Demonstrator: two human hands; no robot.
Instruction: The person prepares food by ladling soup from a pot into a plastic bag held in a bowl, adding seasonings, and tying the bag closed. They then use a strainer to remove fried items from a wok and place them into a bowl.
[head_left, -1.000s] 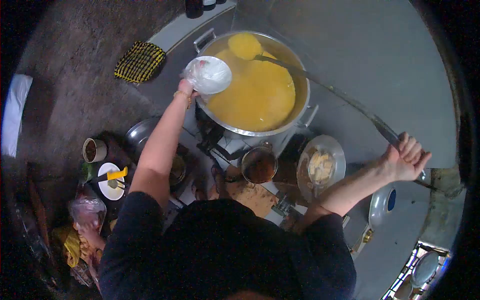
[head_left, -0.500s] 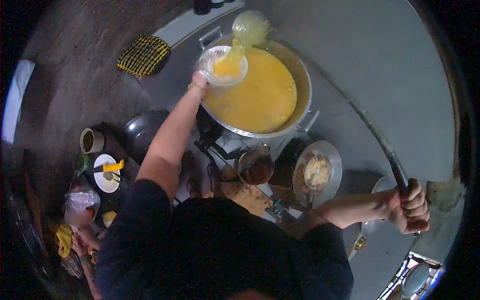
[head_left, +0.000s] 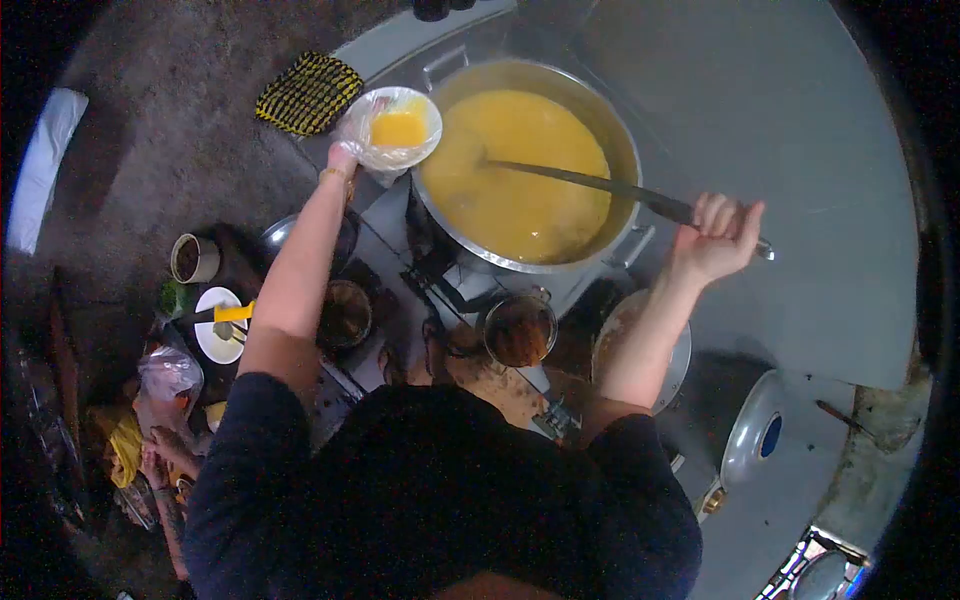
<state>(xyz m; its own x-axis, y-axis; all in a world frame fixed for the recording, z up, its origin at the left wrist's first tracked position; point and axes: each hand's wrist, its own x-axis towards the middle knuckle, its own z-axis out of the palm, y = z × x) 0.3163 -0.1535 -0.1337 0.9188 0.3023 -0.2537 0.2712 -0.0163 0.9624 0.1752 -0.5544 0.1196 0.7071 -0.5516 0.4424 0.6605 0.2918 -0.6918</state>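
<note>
My left hand (head_left: 343, 160) grips a white bowl (head_left: 386, 158) lined with clear plastic, with yellow soup (head_left: 398, 128) in it. The bowl is just left of a big metal pot (head_left: 626, 150) full of the same yellow soup. In my right hand (head_left: 722, 235) is the dark handle of a long ladle (head_left: 600, 183), wrapped by the fingers near its end. The ladle slants left across the pot's rim, and its head is hidden under the soup.
A black-and-yellow woven mat (head_left: 310, 93) lies beyond my left hand. Nearer me stand a saucepan (head_left: 520, 330), a large pan (head_left: 675, 370) and a metal lid (head_left: 752, 428). At left are a small cup (head_left: 194, 259), a white plate (head_left: 218, 350) and another person's hands (head_left: 165, 450).
The ladle was tipped above the bowl, pouring soup; its head is now down in the pot. My right hand moved forward and left. The bowl moved left, away from the pot.
</note>
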